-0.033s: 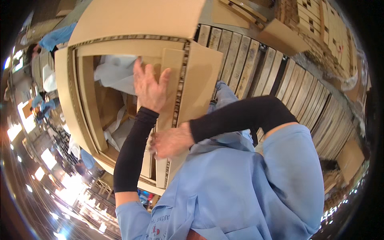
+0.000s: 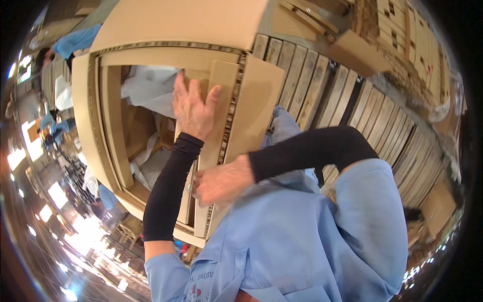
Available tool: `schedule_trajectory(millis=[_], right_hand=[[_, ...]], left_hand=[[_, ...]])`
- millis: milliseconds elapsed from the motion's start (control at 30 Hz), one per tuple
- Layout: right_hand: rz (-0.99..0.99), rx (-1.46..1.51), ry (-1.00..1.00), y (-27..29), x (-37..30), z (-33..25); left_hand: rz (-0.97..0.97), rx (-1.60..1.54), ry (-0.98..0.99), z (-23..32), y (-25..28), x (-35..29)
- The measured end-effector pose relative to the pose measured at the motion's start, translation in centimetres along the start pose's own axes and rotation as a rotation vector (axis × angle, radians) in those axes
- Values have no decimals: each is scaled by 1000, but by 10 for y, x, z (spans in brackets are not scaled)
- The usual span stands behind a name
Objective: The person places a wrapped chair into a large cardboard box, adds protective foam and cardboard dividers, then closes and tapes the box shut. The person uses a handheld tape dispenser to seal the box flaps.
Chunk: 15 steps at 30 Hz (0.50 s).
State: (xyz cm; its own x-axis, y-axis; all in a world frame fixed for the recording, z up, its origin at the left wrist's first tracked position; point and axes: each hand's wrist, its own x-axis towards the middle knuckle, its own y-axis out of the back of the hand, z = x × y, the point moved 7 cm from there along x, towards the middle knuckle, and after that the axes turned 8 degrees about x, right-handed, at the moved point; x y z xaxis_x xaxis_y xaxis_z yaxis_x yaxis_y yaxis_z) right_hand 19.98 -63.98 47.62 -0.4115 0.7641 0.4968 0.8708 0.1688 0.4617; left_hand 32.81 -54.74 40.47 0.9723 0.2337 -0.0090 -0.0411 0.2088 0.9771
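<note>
A large open cardboard box (image 2: 114,58) stands before me, a cardboard strip (image 2: 224,75) lying along its near inner side. My left hand (image 2: 193,108) rests on that strip with its fingers spread. Beside its fingertips, crumpled white foam sheet (image 2: 151,90) shows inside the box. Lower down, my right hand (image 2: 224,180) is curled at the box's near edge. It is slightly blurred, and whatever its fingers pinch is hidden. More pale wrapping (image 2: 153,166) lies deeper in the box, partly behind my left forearm.
One large flap (image 2: 181,22) stands out at the far side, another flap (image 2: 261,85) to the right. A slatted wooden conveyor (image 2: 322,85) runs along the right. Stacked cardboard pieces (image 2: 412,45) sit at the upper right. A person in blue (image 2: 75,43) is at the upper left.
The view has shifted slightly, so the box sits a little further right. My right hand has moved slightly; my left hand stays spread on the strip.
</note>
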Motion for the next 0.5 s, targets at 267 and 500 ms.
schedule_trajectory(millis=[267,500], right_hand=[[771,-585,-426,264,-21,14],[151,-1034,-648,175,-68,165]], left_hand=[[130,77,107,2,23,-96],[90,168,435,-71,8,-269]])
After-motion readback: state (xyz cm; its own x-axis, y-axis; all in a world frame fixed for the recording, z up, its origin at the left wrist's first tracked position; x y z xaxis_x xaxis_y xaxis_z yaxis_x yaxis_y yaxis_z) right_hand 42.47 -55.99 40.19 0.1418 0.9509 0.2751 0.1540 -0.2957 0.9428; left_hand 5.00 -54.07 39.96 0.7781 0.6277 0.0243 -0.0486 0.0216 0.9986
